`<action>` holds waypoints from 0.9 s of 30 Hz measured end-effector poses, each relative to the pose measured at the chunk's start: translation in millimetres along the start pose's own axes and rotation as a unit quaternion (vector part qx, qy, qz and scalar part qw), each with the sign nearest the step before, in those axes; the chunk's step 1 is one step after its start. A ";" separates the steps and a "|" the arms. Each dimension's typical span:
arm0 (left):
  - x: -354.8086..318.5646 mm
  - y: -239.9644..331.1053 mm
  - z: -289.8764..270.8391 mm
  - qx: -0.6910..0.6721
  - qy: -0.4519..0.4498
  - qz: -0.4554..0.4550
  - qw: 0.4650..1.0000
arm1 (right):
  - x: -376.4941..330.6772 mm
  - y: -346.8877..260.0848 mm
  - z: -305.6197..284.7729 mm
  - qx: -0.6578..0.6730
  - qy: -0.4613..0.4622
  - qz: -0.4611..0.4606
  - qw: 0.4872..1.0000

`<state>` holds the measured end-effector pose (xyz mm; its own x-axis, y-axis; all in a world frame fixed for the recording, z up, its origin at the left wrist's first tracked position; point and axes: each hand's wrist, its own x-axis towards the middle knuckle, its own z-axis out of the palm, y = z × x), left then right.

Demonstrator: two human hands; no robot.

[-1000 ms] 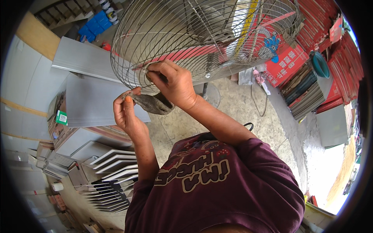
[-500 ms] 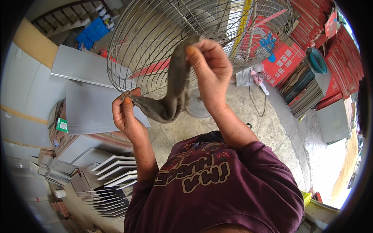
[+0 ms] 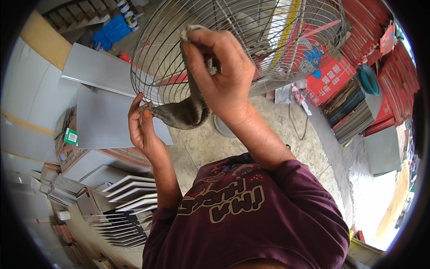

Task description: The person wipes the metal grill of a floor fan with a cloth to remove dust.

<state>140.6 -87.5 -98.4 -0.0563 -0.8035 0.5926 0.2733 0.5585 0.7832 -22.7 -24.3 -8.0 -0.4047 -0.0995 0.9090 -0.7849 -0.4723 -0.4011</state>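
Note:
A dark grey-brown rag (image 3: 183, 113) hangs in a sagging curve between my two hands, in front of a wire fan guard (image 3: 144, 54). My left hand (image 3: 147, 133) pinches one end between thumb and fingers, close to the guard's lower left rim. Higher up, my right hand (image 3: 226, 71) is closed on the other end, and a frayed tip sticks out above the fingers. Part of the rag is hidden behind the right hand. The fan's round base (image 3: 224, 127) shows partly on the floor below.
Grey panels (image 3: 118, 119) stand at the left, above a rack of white-edged boards (image 3: 132, 190). Blue boxes (image 3: 112, 31) sit at the far left. Red cardboard stacks (image 3: 401, 85) and a teal basin (image 3: 368, 80) occupy the right. A thin cord (image 3: 299, 132) lies on the concrete floor.
My right hand has moved left and slightly up with its end of the rag, bringing that end over the left part of the fan guard. My left hand stays nearly in place.

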 end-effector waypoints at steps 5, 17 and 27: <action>2.9 -2.8 -7.2 -0.026 -0.021 -0.035 0.999 | -23.3 -5.5 19.2 -0.040 -0.067 -0.003 0.997; 9.8 -2.3 -10.1 -0.018 -0.048 -0.029 0.998 | -66.8 0.1 34.7 0.018 -0.191 0.093 0.977; 6.2 -1.4 -5.4 -0.001 -0.053 -0.003 0.999 | -37.3 -17.5 -18.0 0.344 -0.017 0.351 0.871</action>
<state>145.0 -94.4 -96.9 -0.1602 -0.7807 0.6040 0.2746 0.5525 0.7870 -2.3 3.5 -36.9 -0.6479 -0.5963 0.4740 0.1218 -0.6954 -0.7082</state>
